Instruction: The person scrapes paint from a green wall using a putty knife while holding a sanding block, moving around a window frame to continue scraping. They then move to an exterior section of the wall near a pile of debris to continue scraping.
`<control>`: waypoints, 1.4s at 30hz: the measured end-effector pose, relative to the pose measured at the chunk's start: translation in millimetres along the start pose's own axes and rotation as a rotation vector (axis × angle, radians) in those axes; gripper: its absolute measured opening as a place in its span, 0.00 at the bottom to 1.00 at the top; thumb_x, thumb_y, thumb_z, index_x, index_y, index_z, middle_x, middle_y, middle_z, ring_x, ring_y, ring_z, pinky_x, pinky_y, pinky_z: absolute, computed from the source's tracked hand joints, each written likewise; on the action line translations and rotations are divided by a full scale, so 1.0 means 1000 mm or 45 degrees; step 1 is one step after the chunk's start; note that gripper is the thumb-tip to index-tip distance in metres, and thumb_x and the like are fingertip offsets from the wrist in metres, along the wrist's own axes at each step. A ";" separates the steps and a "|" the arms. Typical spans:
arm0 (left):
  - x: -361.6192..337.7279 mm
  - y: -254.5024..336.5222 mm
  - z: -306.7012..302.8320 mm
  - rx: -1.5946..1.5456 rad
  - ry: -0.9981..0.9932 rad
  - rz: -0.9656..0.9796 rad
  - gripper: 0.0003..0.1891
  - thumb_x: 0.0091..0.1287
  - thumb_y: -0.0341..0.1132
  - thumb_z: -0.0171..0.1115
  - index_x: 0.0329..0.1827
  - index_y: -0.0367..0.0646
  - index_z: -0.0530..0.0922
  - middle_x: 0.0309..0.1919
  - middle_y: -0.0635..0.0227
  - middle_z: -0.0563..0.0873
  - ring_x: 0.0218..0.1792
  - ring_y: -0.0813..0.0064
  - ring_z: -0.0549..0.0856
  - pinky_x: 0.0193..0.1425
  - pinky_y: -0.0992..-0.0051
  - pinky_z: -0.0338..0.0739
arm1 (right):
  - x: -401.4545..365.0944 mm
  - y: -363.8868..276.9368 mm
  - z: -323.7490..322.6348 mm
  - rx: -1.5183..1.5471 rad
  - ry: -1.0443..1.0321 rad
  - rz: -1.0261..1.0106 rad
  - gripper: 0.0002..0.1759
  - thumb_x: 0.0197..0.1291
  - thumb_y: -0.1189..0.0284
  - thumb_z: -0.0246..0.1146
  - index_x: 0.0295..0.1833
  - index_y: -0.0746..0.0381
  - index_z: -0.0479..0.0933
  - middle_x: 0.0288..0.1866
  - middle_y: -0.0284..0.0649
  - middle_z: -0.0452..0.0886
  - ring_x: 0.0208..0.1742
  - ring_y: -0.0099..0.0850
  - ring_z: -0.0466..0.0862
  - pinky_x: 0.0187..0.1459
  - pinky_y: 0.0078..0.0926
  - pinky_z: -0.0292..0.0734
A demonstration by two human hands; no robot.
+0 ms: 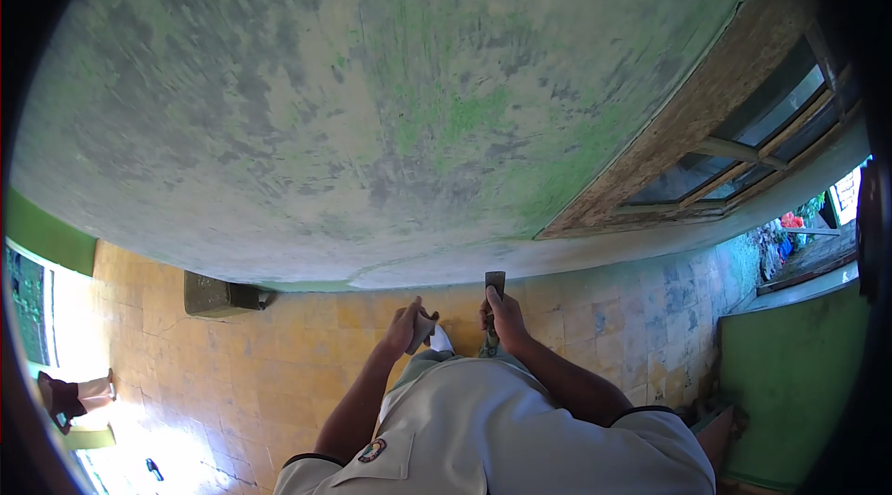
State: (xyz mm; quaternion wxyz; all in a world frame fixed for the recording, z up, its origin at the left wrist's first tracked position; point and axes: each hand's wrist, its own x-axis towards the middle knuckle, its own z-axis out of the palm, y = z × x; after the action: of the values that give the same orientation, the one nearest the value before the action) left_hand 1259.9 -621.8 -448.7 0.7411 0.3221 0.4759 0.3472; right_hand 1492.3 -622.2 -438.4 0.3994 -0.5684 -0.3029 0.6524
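My right hand [504,320] is closed around a putty knife [495,281], its flat dark blade pointing up toward the wall. In my left hand [401,330], the fingers are wrapped on a flat grey piece [422,332]; its exact kind is too small to make out. Both hands are low in front of my body, apart from each other. Before them rises a wall [372,123] with patchy whitish-grey filler and green paint showing through. Neither tool is seen touching the wall.
A wooden-framed window [734,161] is set in the wall at the right. On the yellow tiled floor [307,337] stands a boxy dark object [218,296], left by the wall's foot. A green low wall [790,384] is at the right, and a brown chair-like thing [79,397] at the far left.
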 end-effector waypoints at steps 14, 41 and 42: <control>-0.017 -0.032 0.114 0.744 -0.399 0.045 0.22 0.64 0.46 0.60 0.54 0.40 0.74 0.39 0.63 0.83 0.40 0.72 0.83 0.40 0.72 0.80 | -0.048 -0.017 -0.030 -0.398 -0.306 -0.539 0.17 0.68 0.61 0.52 0.42 0.65 0.77 0.36 0.36 0.79 0.40 0.24 0.77 0.45 0.24 0.72; -0.033 -0.056 0.195 0.290 0.248 0.385 0.11 0.68 0.39 0.56 0.40 0.39 0.78 0.25 0.69 0.81 0.26 0.81 0.78 0.31 0.80 0.72 | -0.147 0.013 -0.196 -0.133 -0.187 -0.460 0.14 0.63 0.66 0.60 0.47 0.66 0.72 0.35 0.35 0.77 0.34 0.20 0.76 0.34 0.20 0.73; -0.036 -0.034 0.187 0.251 0.278 0.447 0.10 0.68 0.38 0.57 0.42 0.40 0.77 0.23 0.69 0.80 0.25 0.81 0.78 0.30 0.80 0.72 | -0.145 0.015 -0.202 -0.118 -0.148 -0.447 0.14 0.64 0.66 0.59 0.47 0.66 0.72 0.34 0.35 0.77 0.33 0.20 0.76 0.34 0.20 0.74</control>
State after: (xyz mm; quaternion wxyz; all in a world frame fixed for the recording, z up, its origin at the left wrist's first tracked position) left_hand 1429.8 -697.3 -395.7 0.5783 0.4314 0.5216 0.4553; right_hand 1693.9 -766.9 -412.8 0.4623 -0.4858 -0.4498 0.5898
